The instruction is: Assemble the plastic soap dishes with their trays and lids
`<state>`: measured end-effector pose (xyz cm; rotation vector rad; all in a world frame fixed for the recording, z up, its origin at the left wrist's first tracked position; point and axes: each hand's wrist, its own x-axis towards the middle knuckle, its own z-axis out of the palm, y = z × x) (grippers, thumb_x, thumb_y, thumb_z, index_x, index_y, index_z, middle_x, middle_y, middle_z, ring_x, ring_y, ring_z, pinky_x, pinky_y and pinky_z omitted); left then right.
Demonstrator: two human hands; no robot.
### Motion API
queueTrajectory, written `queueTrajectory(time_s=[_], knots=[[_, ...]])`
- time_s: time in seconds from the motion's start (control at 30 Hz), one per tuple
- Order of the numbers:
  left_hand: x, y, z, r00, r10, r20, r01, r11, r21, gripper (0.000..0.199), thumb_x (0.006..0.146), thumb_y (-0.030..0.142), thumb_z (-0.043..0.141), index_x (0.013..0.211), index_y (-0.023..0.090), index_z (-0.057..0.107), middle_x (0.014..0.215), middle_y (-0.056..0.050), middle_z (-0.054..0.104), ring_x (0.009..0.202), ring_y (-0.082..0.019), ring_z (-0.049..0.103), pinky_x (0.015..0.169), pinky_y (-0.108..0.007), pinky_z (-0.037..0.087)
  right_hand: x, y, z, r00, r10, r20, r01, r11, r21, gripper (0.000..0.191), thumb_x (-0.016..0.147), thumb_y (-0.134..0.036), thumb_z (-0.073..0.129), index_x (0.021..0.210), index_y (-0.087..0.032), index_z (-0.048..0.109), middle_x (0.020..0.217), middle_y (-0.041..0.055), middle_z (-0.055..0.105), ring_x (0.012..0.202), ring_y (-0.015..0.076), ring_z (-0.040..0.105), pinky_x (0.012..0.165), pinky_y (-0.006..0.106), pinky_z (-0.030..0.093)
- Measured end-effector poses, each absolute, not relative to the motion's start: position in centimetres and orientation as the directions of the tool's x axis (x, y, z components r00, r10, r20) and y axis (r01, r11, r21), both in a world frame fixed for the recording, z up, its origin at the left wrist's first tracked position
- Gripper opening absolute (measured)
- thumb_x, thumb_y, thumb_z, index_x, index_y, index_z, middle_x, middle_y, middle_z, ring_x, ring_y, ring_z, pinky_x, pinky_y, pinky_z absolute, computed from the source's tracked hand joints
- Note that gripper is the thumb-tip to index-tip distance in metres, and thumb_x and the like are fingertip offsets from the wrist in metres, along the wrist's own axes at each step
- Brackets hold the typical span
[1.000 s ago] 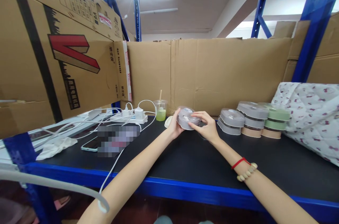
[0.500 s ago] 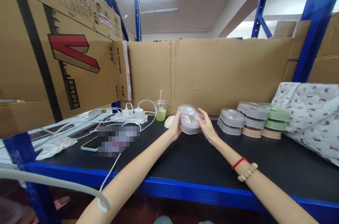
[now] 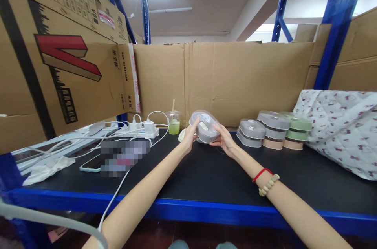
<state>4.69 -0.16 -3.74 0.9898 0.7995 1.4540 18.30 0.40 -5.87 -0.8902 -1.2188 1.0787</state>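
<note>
Gray container (image 3: 210,132) is gripped between left hand (image 3: 189,138) and right hand (image 3: 226,141), underside hidden, round label (image 3: 205,118) unreadable

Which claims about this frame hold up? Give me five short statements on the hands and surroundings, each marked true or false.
1. The left hand and right hand both touch one grey container. True.
2. The red band is on the left arm. False: the red band is on the right arm.
3. The cup has a straw in it. True.
4. The rightmost stack has a green bottom. False: a peach container is at its bottom.
5. The patterned cloth is right of the stacks. True.
</note>
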Motion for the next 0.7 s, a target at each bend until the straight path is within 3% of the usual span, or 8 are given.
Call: queueTrajectory(time_s=[0.1, 0.2, 0.33, 0.43, 0.7], knots=[[4.4, -0.1, -3.6, 0.028, 0.99, 0.137, -0.402, -0.114, 0.909, 0.033, 0.077, 0.042, 0.059, 0.098, 0.016, 0.063, 0.084, -0.005, 0.066, 0.063, -0.013, 0.061, 0.051, -0.02, 0.045, 18.9, 1.0, -5.4, 0.165, 0.93, 0.328, -0.142, 0.352, -0.925, 0.049, 0.068, -0.052, 0.062, 0.107, -0.025, 0.052, 0.083, 0.0017, 0.068, 0.057, 0.0163, 0.063, 0.04, 0.027, 0.053], [4.3, -0.2, -3.5, 0.013, 0.999, 0.043, -0.398, -0.034, 0.917, 0.033, 0.084, 0.039, 0.047, 0.104, 0.015, 0.058, 0.07, -0.001, 0.059, 0.046, -0.009, 0.052, 0.044, -0.02, 0.042, 20.0, 1.2, -4.4, 0.386, 0.853, 0.352, -0.131, 0.429, -0.894, 0.054, 0.066, -0.053, 0.062, 0.111, -0.025, 0.049, 0.096, 0.0042, 0.066, 0.076, 0.0205, 0.066, 0.049, 0.03, 0.057], [4.1, -0.3, -3.5, -0.009, 1.0, -0.011, -0.398, 0.006, 0.917, 0.029, 0.087, 0.031, 0.036, 0.1, 0.015, 0.057, 0.063, 0.0, 0.056, 0.043, -0.009, 0.05, 0.041, -0.019, 0.04, 22.0, 1.1, -3.3, 0.616, 0.704, 0.354, -0.01, 0.457, -0.89, 0.07, 0.062, -0.055, 0.065, 0.12, -0.023, 0.042, 0.114, 0.0097, 0.058, 0.095, 0.0233, 0.062, 0.059, 0.031, 0.06], [4.0, -0.4, -3.4, -0.028, 1.0, -0.013, -0.423, -0.001, 0.906, 0.029, 0.087, 0.03, 0.034, 0.096, 0.015, 0.057, 0.06, -0.001, 0.056, 0.041, -0.01, 0.05, 0.041, -0.019, 0.039, 23.5, 0.9, -2.9, 0.727, 0.599, 0.334, 0.07, 0.419, -0.905, 0.075, 0.062, -0.056, 0.065, 0.123, -0.021, 0.041, 0.123, 0.012, 0.052, 0.098, 0.0231, 0.06, 0.061, 0.03, 0.06], [3.9, 0.1, -3.9, -0.036, 0.999, -0.033, -0.453, 0.013, 0.891, 0.026, 0.085, 0.033, 0.037, 0.092, 0.016, 0.056, 0.058, -0.001, 0.056, 0.039, -0.01, 0.05, 0.039, -0.019, 0.037, 27.0, 1.4, -3.0, 0.839, 0.463, 0.287, 0.125, 0.35, -0.929, 0.078, 0.069, -0.064, 0.054, 0.13, -0.019, 0.036, 0.134, 0.0139, 0.044, 0.106, 0.024, 0.057, 0.058, 0.028, 0.059]])
